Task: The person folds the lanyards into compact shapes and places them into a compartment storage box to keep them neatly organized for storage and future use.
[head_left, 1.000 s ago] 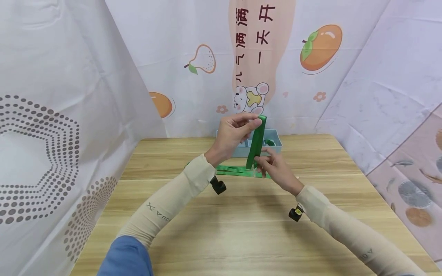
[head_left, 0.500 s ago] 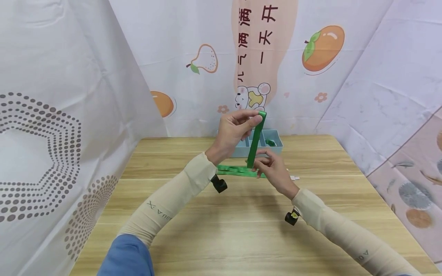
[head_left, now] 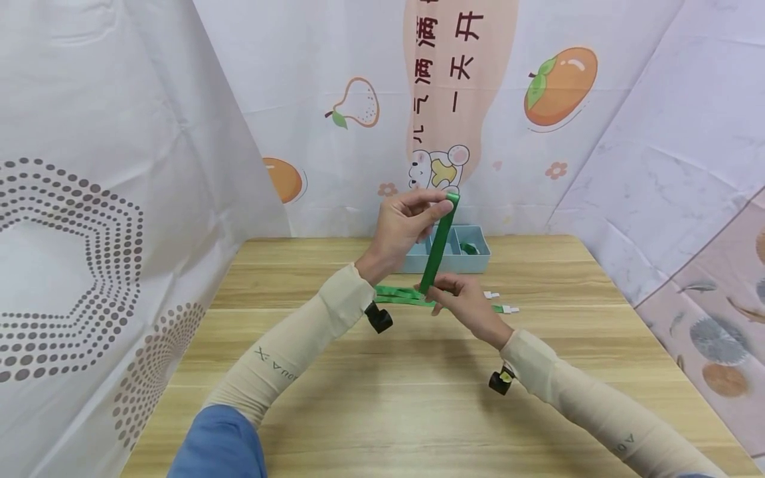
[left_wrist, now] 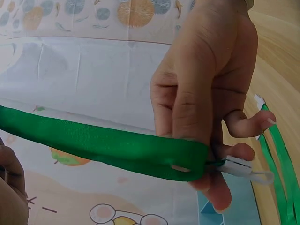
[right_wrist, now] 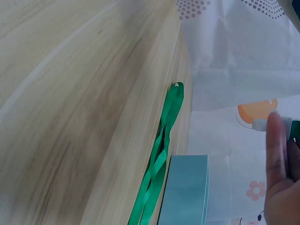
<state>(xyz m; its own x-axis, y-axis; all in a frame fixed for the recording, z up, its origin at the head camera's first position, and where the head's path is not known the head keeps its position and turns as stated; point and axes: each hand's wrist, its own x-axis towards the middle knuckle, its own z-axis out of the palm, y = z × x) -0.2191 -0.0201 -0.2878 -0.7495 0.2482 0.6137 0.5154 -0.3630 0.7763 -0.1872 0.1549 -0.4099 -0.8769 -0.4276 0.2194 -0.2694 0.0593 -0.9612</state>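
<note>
A green lanyard (head_left: pixel 438 249) is stretched at a slant above the table. My left hand (head_left: pixel 397 229) pinches its folded upper end between thumb and fingers. Lower down, my right hand (head_left: pixel 471 309) pinches the other end; in the left wrist view its thumb presses the flat band (left_wrist: pixel 103 145) against the fingers behind. A white clip (left_wrist: pixel 239 167) sticks out below that end, and the right wrist view shows this clip (right_wrist: pixel 259 124) beside the right fingertips. More green lanyards (head_left: pixel 397 293) lie lengthwise on the table beneath the hands, partly hidden by them.
A light blue divided box (head_left: pixel 445 264) stands at the table's back edge, partly behind the hands. A rolled green lanyard (head_left: pixel 469 249) sits in its right compartment. White clips (head_left: pixel 510 309) of the lying lanyards point right. Printed curtains (head_left: pixel 287 79) enclose the table.
My right hand has shifted left and slightly down along the lanyard's lower end. The band has swung to a steeper slant to the left. My left hand rose slightly, its grip kept.
</note>
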